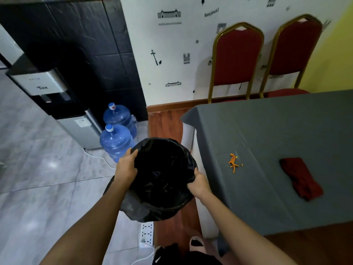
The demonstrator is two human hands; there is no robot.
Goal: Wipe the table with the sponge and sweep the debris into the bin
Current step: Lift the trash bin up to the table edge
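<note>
A round bin [162, 180] lined with a black plastic bag hangs above the floor beside the table's left edge. My left hand [127, 167] grips its left rim and my right hand [198, 185] grips its right rim. The table [277, 131] wears a grey cloth. A small pile of orange debris [233, 162] lies on it near the left edge. A dark red cloth-like sponge [300, 178] lies crumpled to the right of the debris, untouched by either hand.
Two blue water jugs [117, 134] and a water dispenser [57, 96] stand left of the bin. Behind the table stand two red chairs [236, 56]. A white power strip [147, 234] lies on the floor near my feet.
</note>
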